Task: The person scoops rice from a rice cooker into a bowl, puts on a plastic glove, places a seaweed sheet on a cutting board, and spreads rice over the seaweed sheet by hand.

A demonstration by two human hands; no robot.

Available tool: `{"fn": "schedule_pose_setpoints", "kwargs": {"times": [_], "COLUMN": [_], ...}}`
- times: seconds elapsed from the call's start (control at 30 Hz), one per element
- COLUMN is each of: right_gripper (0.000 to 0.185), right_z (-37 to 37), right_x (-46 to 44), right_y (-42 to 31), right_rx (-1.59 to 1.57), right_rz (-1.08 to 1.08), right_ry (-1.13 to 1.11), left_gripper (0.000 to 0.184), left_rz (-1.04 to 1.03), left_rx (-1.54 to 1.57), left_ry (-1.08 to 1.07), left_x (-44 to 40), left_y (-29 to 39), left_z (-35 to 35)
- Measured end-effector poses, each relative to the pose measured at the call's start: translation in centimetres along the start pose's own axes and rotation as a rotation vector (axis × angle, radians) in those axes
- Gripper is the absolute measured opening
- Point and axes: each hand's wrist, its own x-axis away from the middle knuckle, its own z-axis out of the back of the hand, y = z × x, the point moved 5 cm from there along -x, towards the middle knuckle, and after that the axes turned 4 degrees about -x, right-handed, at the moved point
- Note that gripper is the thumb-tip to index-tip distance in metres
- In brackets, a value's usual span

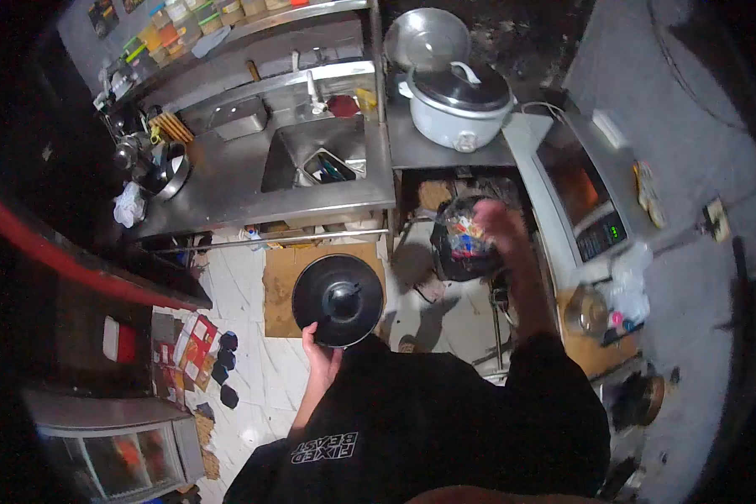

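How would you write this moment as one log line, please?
left hand: holds round black dish or lid | right hand: blurred, at black rubbish bag | white cooker: lid on

Picture edges: black, fisheye-curved
Grey stainless-steel counter [220,190]: soft sheen
White tiled floor [262,378]: bright, shadowed
Bare right hand [494,222]: blurred

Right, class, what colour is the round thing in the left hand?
The round thing is black, seen in the head view.

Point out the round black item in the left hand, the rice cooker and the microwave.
Round black item [338,300]: head view, its middle.
Rice cooker [458,120]: head view, white body.
Microwave [571,183]: head view, door.
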Motion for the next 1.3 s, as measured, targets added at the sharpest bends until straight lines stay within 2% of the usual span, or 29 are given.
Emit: {"fn": "schedule_pose_setpoints", "kwargs": {"times": [0.07,0.1,0.17,0.2,0.3,0.4,0.47,0.6,0.73,0.83,0.87,0.9,0.97,1.03,1.13,1.23,1.27,1.3], "right_gripper": [0.02,0.02,0.02,0.02,0.02,0.02,0.02,0.021,0.022,0.023,0.023,0.023,0.024,0.025,0.026,0.028,0.028,0.029], "right_z": [1.8,4.2,6.7,7.7,9.6,12.1,13.8,17.0,20.3,24.2,25.2,26.0,27.3,28.6,29.8,28.5,27.7,26.7], "right_x": [-1.5,-7.5,-9.8,-11.1,-13.6,-16.3,-16.8,-19.1,-20.8,-23.7,-24.2,-24.8,-27.0,-29.6,-34.1,-38.5,-39.8,-40.8], "right_y": [-0.6,1.1,1.6,2.2,4.5,7.2,7.6,10.0,12.9,15.4,16.1,16.9,18.9,20.4,23.1,27.1,28.4,30.2], "right_rx": [-0.005,0.044,0.173,0.253,0.469,0.628,0.717,0.829,0.912,0.967,0.985,1.006,1.032,1.056,1.113,1.154,1.17,1.182], "right_rz": [-0.002,-0.028,-0.124,-0.175,-0.294,-0.386,-0.431,-0.48,-0.517,-0.501,-0.5,-0.507,-0.506,-0.464,-0.376,-0.251,-0.202,-0.155], "right_ry": [-0.018,-0.054,0.005,0.038,0.135,0.201,0.244,0.276,0.282,0.278,0.274,0.257,0.226,0.196,0.109,0.031,0.01,-0.013], "left_gripper": [0.051,0.051,0.05,0.051,0.045,0.045,0.04,0.037,0.036,0.039,0.048,0.055,0.055,0.041,0.031,0.031,0.033,0.035], "left_rz": [-0.034,-0.006,0.039,0.077,0.021,0.089,0.106,0.065,0.181,-0.157,-0.053,-0.01,0.084,-0.042,0.07,-0.024,-0.026,-0.093], "left_rx": [-0.016,0.066,0.095,0.055,0.003,0.018,0.002,-0.077,-0.097,-0.263,-0.138,-0.117,-0.104,-0.239,-0.139,-0.163,-0.177,-0.162], "left_ry": [-0.06,-0.106,-0.064,0.029,-0.08,-0.142,-0.195,-0.283,-0.331,-0.394,-0.258,-0.351,-0.241,-0.268,-0.199,-0.112,-0.168,-0.082], "left_x": [1.3,-8.4,-12.4,-14.1,-19.7,-27.9,-31.6,-36.5,-39.4,-42.4,-40.5,-42.4,-42.7,-43.8,-45.3,-44.6,-43.8,-44.1], "left_y": [0.1,-0.5,-0.2,-0.7,3.0,3.6,4.2,4.9,4.5,3.6,4.4,2.7,1.8,1.3,-0.2,0.6,1.0,1.0], "left_z": [-0.8,-6.4,-4.3,-3.2,-8.5,-11.0,-16.1,-22.8,-26.8,-27.5,-31.7,-29.6,-31.1,-32.5,-32.6,-34.9,-36.8,-35.8]}}
